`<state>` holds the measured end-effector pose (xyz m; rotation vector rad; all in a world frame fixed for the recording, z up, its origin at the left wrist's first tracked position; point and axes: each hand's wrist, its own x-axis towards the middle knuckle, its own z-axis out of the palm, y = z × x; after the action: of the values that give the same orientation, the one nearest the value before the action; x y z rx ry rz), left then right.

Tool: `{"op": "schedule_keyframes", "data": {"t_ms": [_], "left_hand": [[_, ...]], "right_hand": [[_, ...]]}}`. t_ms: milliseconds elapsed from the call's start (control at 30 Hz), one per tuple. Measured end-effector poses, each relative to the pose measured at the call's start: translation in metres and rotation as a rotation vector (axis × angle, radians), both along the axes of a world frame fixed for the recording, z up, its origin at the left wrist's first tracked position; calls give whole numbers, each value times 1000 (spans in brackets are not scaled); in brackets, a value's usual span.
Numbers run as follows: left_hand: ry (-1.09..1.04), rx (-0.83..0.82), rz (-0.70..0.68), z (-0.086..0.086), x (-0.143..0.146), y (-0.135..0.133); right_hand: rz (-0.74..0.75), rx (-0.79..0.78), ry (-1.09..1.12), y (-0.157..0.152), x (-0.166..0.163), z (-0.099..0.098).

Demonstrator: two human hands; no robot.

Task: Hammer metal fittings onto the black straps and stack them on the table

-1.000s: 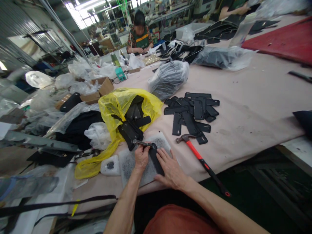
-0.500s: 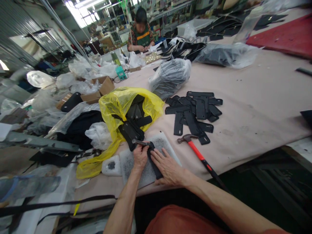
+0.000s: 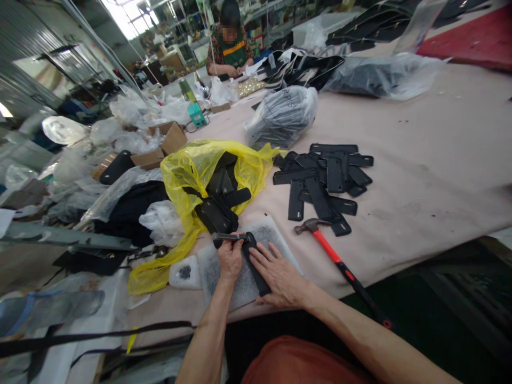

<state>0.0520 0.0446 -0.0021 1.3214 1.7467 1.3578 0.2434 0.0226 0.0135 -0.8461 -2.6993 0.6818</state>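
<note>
My left hand point(image 3: 231, 261) is closed around a slim metal punch point(image 3: 228, 236), whose end meets the top of a black strip point(image 3: 258, 269). That strip lies on a worn, speckled white board point(image 3: 276, 234) at the table's front edge. Across the strip's right side rests my right hand point(image 3: 278, 274), fingers stretched out and pressing it flat. Right of the board lies a claw hammer point(image 3: 332, 253) with a red and black handle, its head toward the table's middle. Beyond it is a heap of similar black strips point(image 3: 320, 194), some with a slot near the end.
A yellow plastic bag point(image 3: 180, 170) spilling black pieces stands just behind my left hand. Left of the board sits a small white block point(image 3: 185, 272). Farther back are a clear bag of grey-looking pieces point(image 3: 282, 117) and a co-worker point(image 3: 230, 48) seated across the table.
My view has shifted slightly. Both hands keep their places on the punch and the strip; the punch lies a little flatter in view. The hammer has not moved on the table.
</note>
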Motion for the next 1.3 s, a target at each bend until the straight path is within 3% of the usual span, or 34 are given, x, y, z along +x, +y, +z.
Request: {"op": "schedule_keyframes", "data": {"t_ms": [633, 1133, 1300], "left_hand": [[117, 17, -61, 2, 7, 5], [514, 113, -129, -8, 9, 14], [540, 133, -139, -11, 6, 13]], "right_hand": [[-22, 20, -7, -2, -3, 0], [-9, 70, -33, -3, -1, 3], [-20, 88, -41, -9, -5, 0]]}}
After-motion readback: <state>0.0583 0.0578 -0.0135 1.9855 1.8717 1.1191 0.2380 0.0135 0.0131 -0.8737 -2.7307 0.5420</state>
